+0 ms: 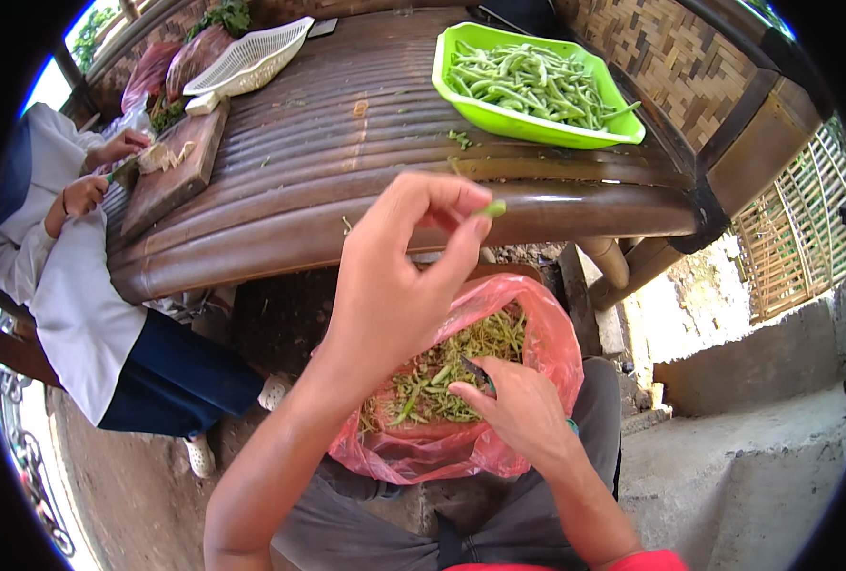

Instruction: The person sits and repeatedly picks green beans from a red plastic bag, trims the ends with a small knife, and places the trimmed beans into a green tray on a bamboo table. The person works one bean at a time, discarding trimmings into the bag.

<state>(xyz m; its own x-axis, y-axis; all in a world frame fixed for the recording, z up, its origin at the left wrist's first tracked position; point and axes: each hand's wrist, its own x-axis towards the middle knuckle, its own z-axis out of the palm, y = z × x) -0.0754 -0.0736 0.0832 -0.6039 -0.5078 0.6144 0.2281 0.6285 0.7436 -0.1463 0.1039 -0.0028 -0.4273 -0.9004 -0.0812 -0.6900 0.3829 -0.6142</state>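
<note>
Knife (476,371) in the right hand (530,409) is partly hidden by the fingers (505,371)

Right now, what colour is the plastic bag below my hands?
Pinkish red: the plastic bag shows best in the head view.

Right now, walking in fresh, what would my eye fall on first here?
Probably the bright lime-green plastic tray heaped with slender green beans, on the right of the brown bamboo table. Below the table's near edge, an open, translucent pink-red plastic bag holds green trimmings, and the right hand grips a small dark-bladed knife over it. Mid-view, the raised left hand pinches a short green bean piece.
</note>
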